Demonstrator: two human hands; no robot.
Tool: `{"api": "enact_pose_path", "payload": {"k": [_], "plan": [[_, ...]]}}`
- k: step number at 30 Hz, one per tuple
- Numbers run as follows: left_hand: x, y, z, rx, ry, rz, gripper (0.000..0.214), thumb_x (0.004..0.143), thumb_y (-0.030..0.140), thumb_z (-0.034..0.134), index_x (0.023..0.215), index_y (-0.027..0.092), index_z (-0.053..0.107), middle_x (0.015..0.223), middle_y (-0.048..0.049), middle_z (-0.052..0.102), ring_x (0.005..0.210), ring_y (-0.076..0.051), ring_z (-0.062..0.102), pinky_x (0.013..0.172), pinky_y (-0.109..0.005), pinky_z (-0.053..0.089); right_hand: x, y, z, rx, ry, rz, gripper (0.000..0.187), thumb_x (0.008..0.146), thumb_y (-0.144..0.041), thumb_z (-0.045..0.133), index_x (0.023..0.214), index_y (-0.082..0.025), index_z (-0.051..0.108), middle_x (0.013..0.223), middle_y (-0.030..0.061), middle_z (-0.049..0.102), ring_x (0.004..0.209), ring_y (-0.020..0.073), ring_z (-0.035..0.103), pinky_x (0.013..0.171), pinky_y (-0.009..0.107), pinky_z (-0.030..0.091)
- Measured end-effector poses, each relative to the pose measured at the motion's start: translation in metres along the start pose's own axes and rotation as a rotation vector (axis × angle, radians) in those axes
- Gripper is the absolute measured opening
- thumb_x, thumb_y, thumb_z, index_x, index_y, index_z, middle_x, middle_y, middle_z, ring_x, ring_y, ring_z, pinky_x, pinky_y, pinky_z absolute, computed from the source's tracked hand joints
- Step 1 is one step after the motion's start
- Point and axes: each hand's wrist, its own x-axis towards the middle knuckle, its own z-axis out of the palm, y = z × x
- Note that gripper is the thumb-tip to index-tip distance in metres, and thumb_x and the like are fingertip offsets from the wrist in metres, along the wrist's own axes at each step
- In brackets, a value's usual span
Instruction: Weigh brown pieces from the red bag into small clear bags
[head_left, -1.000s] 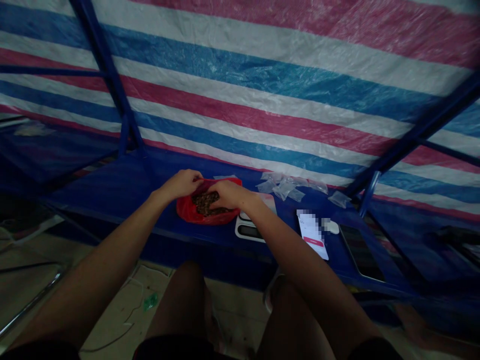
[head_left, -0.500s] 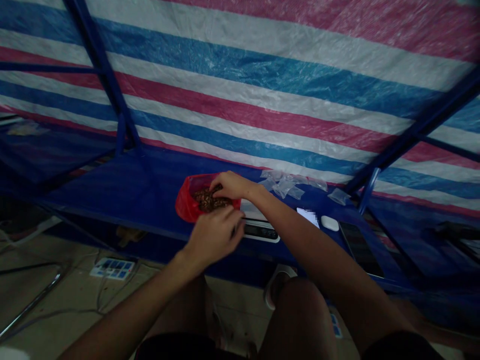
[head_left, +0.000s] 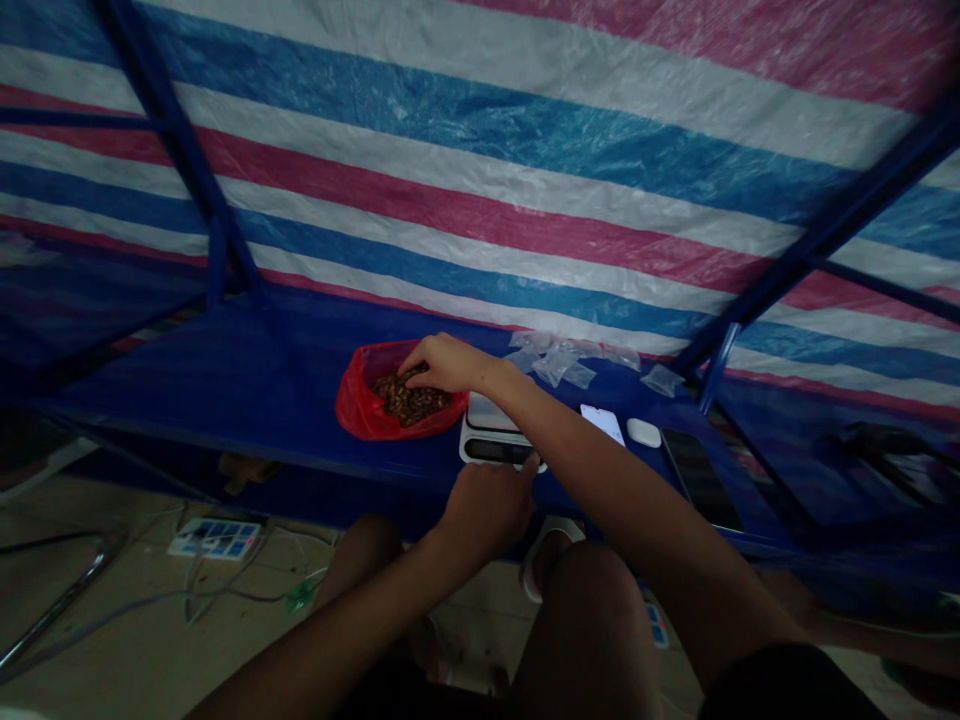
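A red plastic bag (head_left: 358, 408) lies with its mouth spread wide, full of small brown bean-like pieces (head_left: 412, 402). My right hand (head_left: 448, 362) reaches over its far rim, with thumb and finger apart at the top of the pieces. Beside the bag stands a white digital scale (head_left: 471, 448) with a dark display strip, its plate partly covered by my right forearm. In front of the scale is my left hand (head_left: 491, 502), its fingers curled in and one digit stretched to the right end of the display strip. I see nothing held in it.
Several small clear plastic bags (head_left: 555, 362) lie behind my right forearm. To its right are a lit phone (head_left: 602, 422), a white earbud case (head_left: 643, 433) and a dark tablet-like slab (head_left: 701, 478). Blue frame bars (head_left: 199, 170) flank the blue tabletop (head_left: 292, 350). A power strip (head_left: 214, 538) lies on the floor.
My left hand has moved from the bag's near edge, right and down to the front of the scale. The right hand stays at the bag. The view has shifted slightly.
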Motion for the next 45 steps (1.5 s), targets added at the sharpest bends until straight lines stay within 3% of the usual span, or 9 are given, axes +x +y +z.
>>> {"api": "enact_pose_path", "payload": {"k": [7, 12, 16, 23, 27, 30, 34, 36, 45], "plan": [[0.005, 0.018, 0.003, -0.013, -0.1, -0.049, 0.041, 0.101, 0.012, 0.048, 0.14, 0.012, 0.063, 0.094, -0.0153, 0.081, 0.084, -0.031, 0.08, 0.069, -0.04, 0.061, -0.001, -0.004, -0.007, -0.026, -0.005, 0.024, 0.026, 0.095, -0.016, 0.072, 0.119, -0.015, 0.081, 0.121, 0.0105, 0.081, 0.113, 0.0233, 0.074, 0.096, 0.03, 0.05], [-0.002, 0.012, 0.007, -0.023, -0.008, -0.054, 0.036, 0.101, 0.021, 0.052, 0.135, 0.017, 0.065, 0.093, -0.0126, 0.081, 0.079, -0.035, 0.08, 0.065, -0.045, 0.061, 0.001, -0.007, -0.006, -0.039, 0.003, 0.037, 0.026, 0.093, -0.019, 0.074, 0.118, -0.017, 0.081, 0.12, 0.0095, 0.081, 0.111, 0.0234, 0.074, 0.094, 0.029, 0.05], [-0.014, 0.004, 0.007, -0.086, 0.051, -0.025, 0.04, 0.102, 0.029, 0.052, 0.141, 0.02, 0.06, 0.099, -0.0102, 0.081, 0.08, -0.035, 0.08, 0.063, -0.044, 0.06, 0.001, -0.01, 0.0, -0.033, -0.079, 0.045, 0.04, 0.083, -0.024, 0.085, 0.122, -0.017, 0.079, 0.12, 0.0092, 0.081, 0.105, 0.023, 0.075, 0.086, 0.028, 0.052], [-0.031, -0.042, 0.012, -0.198, 0.284, 0.03, 0.022, 0.102, 0.026, 0.053, 0.113, 0.022, 0.072, 0.104, -0.0046, 0.081, 0.088, -0.025, 0.079, 0.068, -0.034, 0.057, 0.002, -0.007, 0.005, -0.091, -0.075, 0.097, 0.031, 0.084, -0.009, 0.081, 0.113, -0.018, 0.082, 0.117, 0.0085, 0.082, 0.105, 0.0211, 0.076, 0.088, 0.027, 0.052], [-0.032, -0.078, 0.012, -0.155, 0.421, -0.04, 0.021, 0.102, 0.025, 0.053, 0.107, 0.02, 0.073, 0.098, -0.0054, 0.079, 0.085, -0.023, 0.076, 0.067, -0.033, 0.055, 0.002, -0.008, 0.005, -0.156, -0.06, 0.129, 0.026, 0.087, -0.006, 0.071, 0.108, -0.016, 0.083, 0.114, 0.0096, 0.082, 0.104, 0.0212, 0.076, 0.084, 0.026, 0.05], [-0.029, -0.095, 0.012, -0.147, 0.451, -0.054, 0.019, 0.101, 0.024, 0.055, 0.107, 0.02, 0.074, 0.1, -0.0063, 0.078, 0.091, -0.024, 0.075, 0.075, -0.034, 0.058, 0.001, -0.013, 0.007, -0.174, -0.028, 0.161, 0.028, 0.087, -0.004, 0.067, 0.107, -0.018, 0.083, 0.113, 0.0085, 0.082, 0.102, 0.0196, 0.075, 0.082, 0.025, 0.049], [-0.021, -0.105, 0.013, -0.193, 0.444, -0.045, 0.019, 0.101, 0.022, 0.056, 0.105, 0.019, 0.074, 0.104, -0.0072, 0.078, 0.097, -0.024, 0.075, 0.084, -0.036, 0.059, -0.001, -0.021, 0.012, -0.162, -0.016, 0.189, 0.02, 0.091, -0.022, 0.072, 0.108, -0.018, 0.081, 0.11, 0.0096, 0.082, 0.097, 0.0208, 0.075, 0.077, 0.026, 0.049], [-0.017, -0.109, 0.013, -0.228, 0.441, -0.049, 0.02, 0.102, 0.022, 0.055, 0.106, 0.019, 0.074, 0.106, -0.0074, 0.078, 0.098, -0.024, 0.075, 0.087, -0.037, 0.06, 0.0, -0.024, 0.015, -0.184, -0.032, 0.212, 0.029, 0.088, -0.033, 0.079, 0.112, -0.017, 0.081, 0.113, 0.0117, 0.082, 0.099, 0.0234, 0.075, 0.077, 0.027, 0.05], [-0.01, -0.118, 0.02, -0.238, 0.476, -0.016, 0.018, 0.1, 0.021, 0.056, 0.104, 0.019, 0.074, 0.103, -0.0071, 0.079, 0.096, -0.023, 0.075, 0.086, -0.034, 0.058, 0.002, -0.02, 0.016, -0.179, 0.001, 0.177, 0.023, 0.088, -0.007, 0.069, 0.105, -0.016, 0.082, 0.114, 0.012, 0.082, 0.107, 0.0245, 0.074, 0.087, 0.028, 0.05]]}}
